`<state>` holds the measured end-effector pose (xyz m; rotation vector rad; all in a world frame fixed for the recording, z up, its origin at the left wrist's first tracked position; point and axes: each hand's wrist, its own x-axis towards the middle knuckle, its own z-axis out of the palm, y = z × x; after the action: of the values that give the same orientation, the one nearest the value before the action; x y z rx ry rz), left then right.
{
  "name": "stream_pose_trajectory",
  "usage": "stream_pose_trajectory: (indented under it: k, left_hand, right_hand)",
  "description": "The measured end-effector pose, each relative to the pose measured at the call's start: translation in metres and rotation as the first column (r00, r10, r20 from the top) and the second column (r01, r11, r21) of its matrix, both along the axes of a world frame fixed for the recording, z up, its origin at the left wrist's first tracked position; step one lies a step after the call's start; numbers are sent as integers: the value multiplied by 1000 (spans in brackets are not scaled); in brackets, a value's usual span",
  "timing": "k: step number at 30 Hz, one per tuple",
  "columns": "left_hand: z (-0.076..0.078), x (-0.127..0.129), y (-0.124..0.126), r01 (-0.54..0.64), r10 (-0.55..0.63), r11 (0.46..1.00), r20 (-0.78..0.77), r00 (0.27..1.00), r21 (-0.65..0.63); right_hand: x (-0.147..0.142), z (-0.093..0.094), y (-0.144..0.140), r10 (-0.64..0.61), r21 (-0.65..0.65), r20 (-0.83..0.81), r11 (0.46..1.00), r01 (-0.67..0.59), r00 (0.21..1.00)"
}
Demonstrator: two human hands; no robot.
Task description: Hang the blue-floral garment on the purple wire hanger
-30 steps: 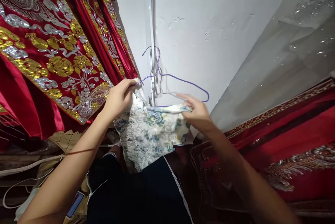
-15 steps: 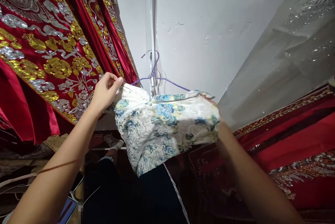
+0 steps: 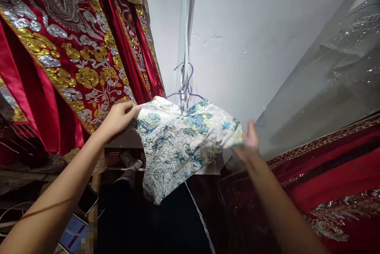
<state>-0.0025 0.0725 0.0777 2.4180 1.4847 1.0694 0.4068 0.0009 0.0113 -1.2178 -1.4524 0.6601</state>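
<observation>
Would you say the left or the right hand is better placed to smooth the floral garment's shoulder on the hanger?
Probably the left hand: it pinches the floral garment at its shoulder edge, just below the purple hanger. The right hand is open at the far side edge, blurred.

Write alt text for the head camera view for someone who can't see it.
Two bare hands spread a white floral garment on a purple wire hanger: the left hand pinches one shoulder, the right hand touches the other edge. Red embroidered robes hang alongside, before a white wall.

No readable text, labels, brands or numbers anywhere; phone screen blurred.
</observation>
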Motion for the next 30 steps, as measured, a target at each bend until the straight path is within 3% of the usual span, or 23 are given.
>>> stream_pose_trajectory:
  k: [4, 6, 8, 10, 13, 15, 16, 17, 19, 20, 21, 23, 25, 26, 28, 30]
  left_hand:
    - [-11, 0, 7, -104, 90, 992, 165, 982, 75]
    - [-3, 10, 7, -124, 86, 979, 222, 971, 164]
    - [12, 21, 3, -87, 38, 961, 185, 982, 263]
    - [27, 32, -5, -14, -12, 941, 72, 997, 339]
    - [39, 48, -21, 141, -124, 927, -69, 990, 347]
    - [34, 58, -28, 195, -185, 934, -61, 981, 300]
    - [29, 62, -30, 202, -203, 945, -23, 979, 258]
    - [21, 66, -30, 203, -215, 957, 35, 976, 206]
    - [2, 72, -31, 217, -232, 971, 186, 955, 97]
    - [-7, 74, -31, 236, -242, 970, 264, 934, 52]
    - [-15, 76, -31, 260, -253, 965, 339, 906, 25]
    - [-27, 80, -35, 314, -295, 949, 472, 831, 39]
    - [-29, 86, -43, 373, -362, 922, 586, 725, 108]
    - [-27, 89, -49, 394, -387, 908, 643, 661, 141]
    - [-18, 98, -62, 447, -393, 882, 759, 519, 152]
    - [-8, 107, -73, 519, -336, 848, 863, 377, 104]
  right_hand:
    - [10, 23, -6, -77, -216, -281, 976, 15, 957]
    - [8, 41, -7, -88, -198, -330, 980, 22, 940]
    - [2, 52, -13, -110, -125, -370, 990, 67, 922]
    - [-4, 50, -28, -184, -74, -415, 983, 168, 891]
    - [-13, 24, -68, -281, -96, -434, 959, 266, 856]
    - [-23, 5, -96, -134, -148, -356, 985, 85, 925]
    - [-30, 0, -107, 48, -147, -285, 985, -93, 957]
    - [-38, -4, -114, 260, -150, -204, 944, -292, 944]
    - [-55, -5, -111, 603, -156, -65, 781, -605, 795]
    - [-64, -4, -103, 686, -157, -12, 717, -679, 727]
    - [-72, -4, -91, 711, -146, 28, 698, -701, 702]
    - [-83, -6, -61, 620, -92, 111, 785, -613, 777]
    - [-90, -12, -34, 423, 2, 201, 902, -432, 884]
    - [-93, -16, -24, 330, 51, 250, 934, -353, 910]
    - [-101, -22, -14, 224, 149, 376, 943, -297, 899]
    - [-113, -26, -13, 186, 240, 527, 903, -356, 829]
